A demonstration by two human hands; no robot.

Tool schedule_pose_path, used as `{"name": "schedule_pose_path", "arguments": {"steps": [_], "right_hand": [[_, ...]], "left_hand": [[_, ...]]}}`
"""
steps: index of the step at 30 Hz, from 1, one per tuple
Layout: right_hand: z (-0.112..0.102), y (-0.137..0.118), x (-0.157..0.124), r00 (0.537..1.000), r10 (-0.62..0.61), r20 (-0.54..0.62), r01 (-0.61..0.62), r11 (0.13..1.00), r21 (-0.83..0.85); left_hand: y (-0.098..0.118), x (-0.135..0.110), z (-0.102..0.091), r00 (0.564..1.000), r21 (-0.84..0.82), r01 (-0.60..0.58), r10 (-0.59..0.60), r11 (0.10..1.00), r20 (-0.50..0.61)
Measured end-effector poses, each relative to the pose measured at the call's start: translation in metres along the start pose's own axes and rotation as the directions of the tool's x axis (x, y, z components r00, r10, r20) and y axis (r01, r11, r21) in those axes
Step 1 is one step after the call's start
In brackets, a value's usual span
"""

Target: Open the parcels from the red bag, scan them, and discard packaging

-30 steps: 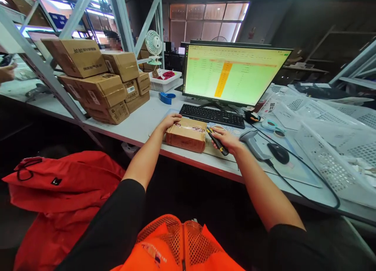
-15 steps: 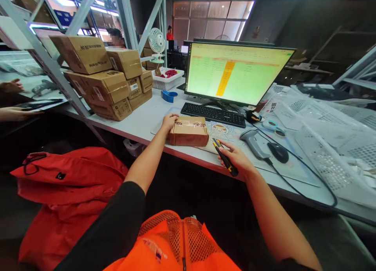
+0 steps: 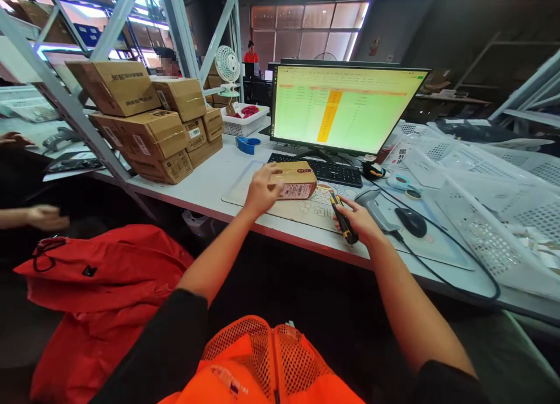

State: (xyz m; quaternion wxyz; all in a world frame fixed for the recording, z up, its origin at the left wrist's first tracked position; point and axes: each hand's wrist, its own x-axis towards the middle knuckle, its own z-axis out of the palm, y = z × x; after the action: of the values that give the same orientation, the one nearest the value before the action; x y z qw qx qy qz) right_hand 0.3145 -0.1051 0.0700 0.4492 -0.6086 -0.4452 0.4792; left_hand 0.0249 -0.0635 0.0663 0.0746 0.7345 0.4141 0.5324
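Note:
A small taped cardboard box (image 3: 300, 179) rests on the desk mat in front of the keyboard, a printed label on its near side. At its left end is my left hand (image 3: 262, 191), curled around that end with the thumb across the near side; part of the box is hidden behind it. My right hand (image 3: 359, 218) is wrapped around a yellow-and-black utility knife (image 3: 343, 217) near the desk's front edge. The knife's tip points up and away from me, to the right of the box and apart from it.
Stacked cartons (image 3: 149, 135) stand at the left by a metal post. A monitor (image 3: 345, 109), keyboard (image 3: 336, 171), barcode scanner (image 3: 375, 208), mouse (image 3: 411, 222) and white plastic baskets (image 3: 476, 217) occupy the desk. Another person's hand (image 3: 48, 218) is at far left, above a red cloth (image 3: 109, 275).
The box has moved farther back and been turned, so a labelled side faces me. My left hand went with it. The knife in my right hand shifted slightly right and up.

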Motion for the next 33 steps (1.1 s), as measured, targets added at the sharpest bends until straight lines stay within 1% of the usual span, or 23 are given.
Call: {"name": "schedule_pose_path", "arguments": {"steps": [1,2,3,4,5,6,7,9,10,12,14,15,17,21,23,28,30,33], "right_hand": [[0.002,-0.005,0.010,1.000,-0.013,0.011,0.013,1.000,-0.016],[0.004,-0.010,0.020,1.000,-0.024,0.019,0.025,0.999,-0.027],[0.006,-0.014,0.030,0.999,-0.036,0.025,0.037,0.999,-0.032],[0.006,-0.019,0.040,0.999,-0.045,0.028,0.046,0.998,-0.032],[0.007,-0.023,0.049,0.998,-0.050,0.029,0.051,0.998,-0.031],[0.006,-0.027,0.057,0.998,-0.054,0.031,0.055,0.998,-0.031],[0.005,-0.030,0.063,0.998,-0.054,0.036,0.055,0.998,-0.037],[0.003,-0.035,0.073,0.997,-0.045,0.062,0.049,0.997,-0.055],[0.002,-0.037,0.076,0.996,-0.037,0.080,0.042,0.997,-0.065],[0.004,-0.039,0.079,0.993,-0.020,0.120,0.030,0.996,-0.081],[0.011,-0.038,0.080,0.987,-0.009,0.163,0.024,0.996,-0.087],[0.017,-0.037,0.080,0.984,-0.009,0.180,0.025,0.996,-0.086],[0.029,-0.032,0.075,0.981,-0.019,0.193,0.035,0.996,-0.079],[0.051,-0.021,0.052,0.984,-0.069,0.162,0.082,0.994,-0.072],[0.057,-0.015,0.036,0.984,-0.086,0.154,0.098,0.993,-0.071],[0.061,-0.003,0.003,0.981,-0.055,0.186,0.058,0.998,-0.012],[0.061,0.002,-0.004,0.980,-0.058,0.192,0.058,0.998,0.007],[0.063,0.008,-0.010,0.983,-0.075,0.167,0.074,0.997,0.012]], "left_hand": [[-0.011,0.020,0.002,0.997,0.060,0.070,-0.072,0.996,0.031],[-0.020,0.036,0.007,0.985,0.116,0.135,-0.146,0.984,0.092],[-0.028,0.045,0.015,0.966,0.165,0.180,-0.206,0.970,0.157],[-0.035,0.050,0.023,0.945,0.202,0.201,-0.244,0.958,0.218],[-0.042,0.051,0.030,0.930,0.223,0.197,-0.254,0.955,0.267],[-0.049,0.050,0.034,0.923,0.222,0.171,-0.234,0.960,0.304],[-0.057,0.048,0.035,0.923,0.197,0.130,-0.191,0.972,0.335],[-0.075,0.046,0.026,0.912,0.090,0.054,-0.086,0.994,0.400],[-0.085,0.047,0.017,0.895,0.020,0.037,-0.042,0.999,0.444],[-0.103,0.051,-0.005,0.842,-0.109,0.055,0.013,0.993,0.540],[-0.115,0.053,-0.024,0.801,-0.179,0.088,0.038,0.980,0.597],[-0.119,0.052,-0.029,0.794,-0.196,0.088,0.050,0.977,0.605],[-0.122,0.048,-0.033,0.808,-0.203,0.061,0.071,0.977,0.585],[-0.120,0.037,-0.025,0.855,-0.164,0.011,0.076,0.986,0.514],[-0.120,0.035,-0.023,0.859,-0.149,0.006,0.071,0.989,0.506],[-0.119,0.033,-0.029,0.851,-0.226,0.003,0.116,0.974,0.512],[-0.118,0.030,-0.031,0.857,-0.245,0.012,0.116,0.969,0.502],[-0.118,0.025,-0.029,0.874,-0.240,0.028,0.093,0.970,0.477]]}}
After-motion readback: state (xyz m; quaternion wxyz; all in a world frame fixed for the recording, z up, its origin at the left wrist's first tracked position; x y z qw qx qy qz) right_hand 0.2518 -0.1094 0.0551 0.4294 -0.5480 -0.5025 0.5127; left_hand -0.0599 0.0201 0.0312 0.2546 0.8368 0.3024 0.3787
